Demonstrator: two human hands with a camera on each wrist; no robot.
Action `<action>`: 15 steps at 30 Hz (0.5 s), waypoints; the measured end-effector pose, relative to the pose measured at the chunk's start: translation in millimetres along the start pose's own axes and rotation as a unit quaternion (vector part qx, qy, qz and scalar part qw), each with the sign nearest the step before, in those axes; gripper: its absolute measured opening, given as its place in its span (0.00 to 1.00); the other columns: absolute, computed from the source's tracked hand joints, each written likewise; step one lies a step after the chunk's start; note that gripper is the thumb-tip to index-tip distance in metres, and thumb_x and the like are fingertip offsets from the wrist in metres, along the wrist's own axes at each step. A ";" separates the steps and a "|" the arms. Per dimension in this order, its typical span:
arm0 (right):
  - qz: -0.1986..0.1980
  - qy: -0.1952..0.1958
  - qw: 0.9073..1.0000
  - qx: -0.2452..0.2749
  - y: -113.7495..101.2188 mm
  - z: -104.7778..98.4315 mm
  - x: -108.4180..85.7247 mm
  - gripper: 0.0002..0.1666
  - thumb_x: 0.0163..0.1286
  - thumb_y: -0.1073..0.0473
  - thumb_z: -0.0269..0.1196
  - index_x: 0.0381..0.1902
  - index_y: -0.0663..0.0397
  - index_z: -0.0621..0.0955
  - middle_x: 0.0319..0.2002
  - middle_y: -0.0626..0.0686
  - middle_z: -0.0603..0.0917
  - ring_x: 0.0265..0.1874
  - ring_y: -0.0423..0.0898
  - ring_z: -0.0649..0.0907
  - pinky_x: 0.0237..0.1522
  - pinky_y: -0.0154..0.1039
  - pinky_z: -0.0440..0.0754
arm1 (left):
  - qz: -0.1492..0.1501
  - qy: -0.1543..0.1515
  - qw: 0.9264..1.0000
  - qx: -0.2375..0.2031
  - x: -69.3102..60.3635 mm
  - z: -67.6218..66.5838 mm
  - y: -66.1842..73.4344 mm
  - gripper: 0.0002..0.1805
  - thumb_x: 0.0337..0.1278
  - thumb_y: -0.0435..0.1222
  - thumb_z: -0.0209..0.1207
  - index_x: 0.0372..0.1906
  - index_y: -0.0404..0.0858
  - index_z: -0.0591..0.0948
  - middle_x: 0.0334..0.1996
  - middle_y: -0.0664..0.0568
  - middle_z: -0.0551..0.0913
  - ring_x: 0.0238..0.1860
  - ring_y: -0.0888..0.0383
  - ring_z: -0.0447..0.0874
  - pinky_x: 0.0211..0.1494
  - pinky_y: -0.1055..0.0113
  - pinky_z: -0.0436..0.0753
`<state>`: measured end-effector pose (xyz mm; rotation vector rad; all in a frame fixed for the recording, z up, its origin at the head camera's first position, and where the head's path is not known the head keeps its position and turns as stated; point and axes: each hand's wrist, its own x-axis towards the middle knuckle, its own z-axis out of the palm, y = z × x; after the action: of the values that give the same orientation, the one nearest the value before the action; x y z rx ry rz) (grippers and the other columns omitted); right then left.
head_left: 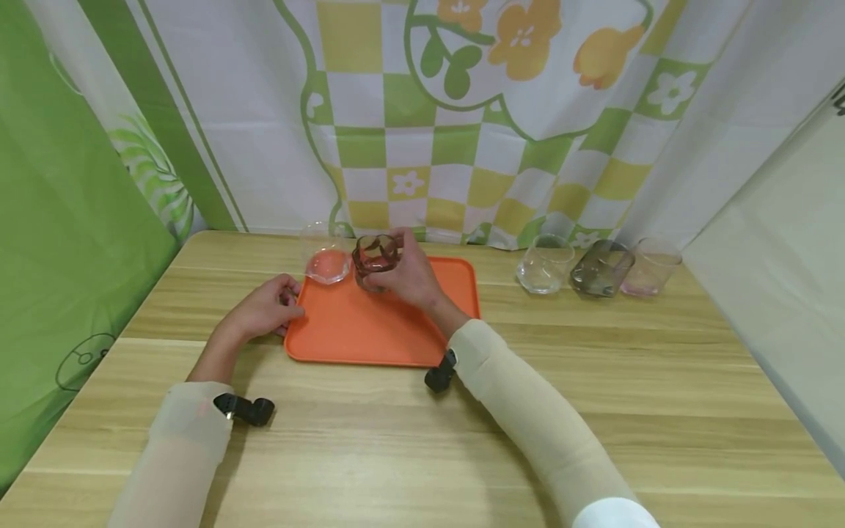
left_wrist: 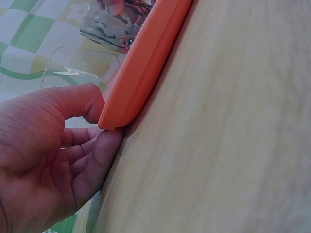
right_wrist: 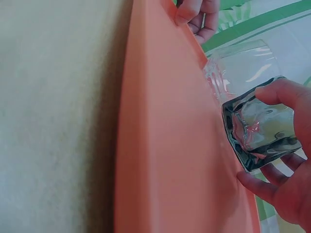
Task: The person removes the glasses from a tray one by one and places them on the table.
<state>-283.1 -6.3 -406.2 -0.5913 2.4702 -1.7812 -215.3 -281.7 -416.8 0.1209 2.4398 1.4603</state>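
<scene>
An orange tray (head_left: 370, 330) lies on the wooden table. My left hand (head_left: 267, 306) pinches its left edge; in the left wrist view the thumb (left_wrist: 90, 102) is at the rim and the other fingers are curled below it. My right hand (head_left: 416, 271) grips a brown-tinted glass (head_left: 375, 257) over the tray's back part, thumb on one side and fingers on the other. Whether its base touches the tray I cannot tell. Just left of it, a clear glass (head_left: 326, 257) stands upright at the tray's back left corner.
On the table's back right stand a clear tumbler (head_left: 544, 265), a grey tinted tumbler (head_left: 601, 270) and a pinkish tumbler (head_left: 650, 268), close together. A patterned curtain (head_left: 422, 147) hangs behind the table (head_left: 370, 440), with a green cloth (head_left: 66, 257) at the left.
</scene>
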 end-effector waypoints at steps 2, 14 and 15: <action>0.003 0.001 1.000 0.009 -0.7 -2.9 -2.3 0.46 0.55 0.67 0.78 0.65 0.55 0.64 0.53 0.58 0.73 0.48 0.53 0.80 0.41 0.43 0.81 | -0.001 0.000 1.000 0.000 0.2 0.4 0.2 0.21 0.60 0.25 0.59 0.55 0.25 0.65 0.36 0.43 0.68 0.26 0.53 0.79 0.28 0.63 0.86; -0.002 0.024 1.000 0.006 -10.0 -31.5 -18.5 0.45 0.56 0.62 0.78 0.65 0.55 0.64 0.55 0.57 0.73 0.49 0.53 0.78 0.47 0.46 0.79 | 0.005 0.000 1.000 0.001 -0.4 0.5 0.1 0.22 0.60 0.25 0.59 0.56 0.24 0.65 0.36 0.43 0.68 0.26 0.53 0.78 0.27 0.63 0.85; -0.002 0.027 1.000 0.000 -10.7 -34.8 -20.7 0.45 0.56 0.62 0.78 0.65 0.55 0.64 0.54 0.57 0.73 0.49 0.53 0.78 0.48 0.47 0.79 | 0.006 -0.001 1.000 0.000 -0.2 0.7 0.0 0.22 0.59 0.25 0.59 0.56 0.24 0.65 0.36 0.43 0.68 0.26 0.53 0.78 0.27 0.63 0.85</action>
<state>-269.6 29.1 -388.4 -0.5544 2.5049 -1.8234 -214.9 -281.2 -417.0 0.1377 2.4417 1.4633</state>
